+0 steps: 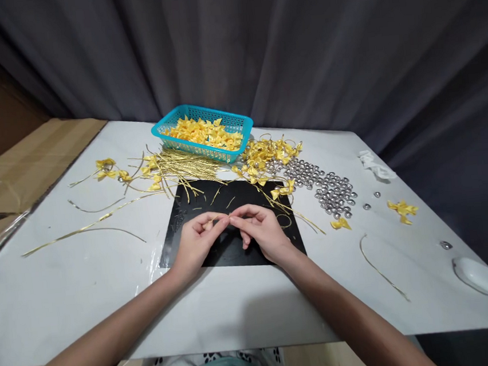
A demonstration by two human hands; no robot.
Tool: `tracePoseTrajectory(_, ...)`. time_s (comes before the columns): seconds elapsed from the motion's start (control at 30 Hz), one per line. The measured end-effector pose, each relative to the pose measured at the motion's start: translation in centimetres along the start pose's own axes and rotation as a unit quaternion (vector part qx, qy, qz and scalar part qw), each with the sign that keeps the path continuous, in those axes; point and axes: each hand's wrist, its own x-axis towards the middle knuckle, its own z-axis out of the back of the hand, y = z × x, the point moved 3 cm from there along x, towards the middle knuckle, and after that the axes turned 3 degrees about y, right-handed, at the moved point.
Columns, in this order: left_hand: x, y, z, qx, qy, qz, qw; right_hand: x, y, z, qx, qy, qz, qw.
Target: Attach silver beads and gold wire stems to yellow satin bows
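My left hand (198,242) and my right hand (259,230) meet fingertip to fingertip over a black mat (229,256). Both are closed in a pinch on what looks like a thin gold cord, mostly hidden by the fingers. Short cord scraps lie on the mat, and a curled gold cord (289,220) rests beside my right hand. Behind the mat spreads a bundle of gold cords (186,164). Yellow ribbon bows (267,152) with cords are heaped right of it, next to a pile of small silver beads (333,191).
A blue plastic basket (159,132) full of yellow bows stands at the back. Loose cords and bows lie to the left. On the right are a bow (402,211), a crumpled white piece (376,165), a single cord (380,273) and a white oval object (477,275) near the edge.
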Motion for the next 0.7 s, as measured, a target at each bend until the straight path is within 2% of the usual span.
tracePoseTrajectory(0.13,0.0,0.09,-0.12,-0.013,-0.001,0.012,1.0,-0.05,-0.08,-0.14,-0.013,0.012,-0.021,1.0)
tracePoseTrajectory(0.37,-0.01,0.38,-0.14,0.0,-0.019,0.001,1.0,-0.28,0.52,-0.27,-0.057,0.03,0.002,0.998)
tracePoseTrajectory(0.57,-0.3,-0.18,0.12,0.062,-0.015,-0.073,0.995,-0.59,0.78,-0.6,-0.057,0.052,-0.011,0.997)
tracePoseTrajectory(0.7,-0.33,-0.18,0.21,0.056,-0.004,-0.103,0.993,-0.71,0.81,-0.66,-0.052,0.055,-0.016,0.997)
